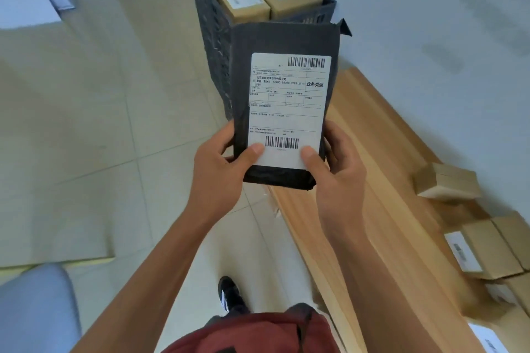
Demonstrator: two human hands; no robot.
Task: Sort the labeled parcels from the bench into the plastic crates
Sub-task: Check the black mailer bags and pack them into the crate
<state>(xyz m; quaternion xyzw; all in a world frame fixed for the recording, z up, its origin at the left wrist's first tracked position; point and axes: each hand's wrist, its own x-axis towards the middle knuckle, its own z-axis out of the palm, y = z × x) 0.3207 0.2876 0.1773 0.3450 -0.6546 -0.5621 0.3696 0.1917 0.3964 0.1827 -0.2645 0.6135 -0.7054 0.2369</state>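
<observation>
Both hands, left hand [220,163] and right hand [335,163], grip the black parcel [284,37] label-up for reading, the crate [327,8] at twelve o'clock.

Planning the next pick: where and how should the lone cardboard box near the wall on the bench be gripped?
Grip the cardboard box across its two long side faces, coming from above. It lies flat on the bench, apart from the other boxes, so its sides look free; the wall blocks the far side.
</observation>
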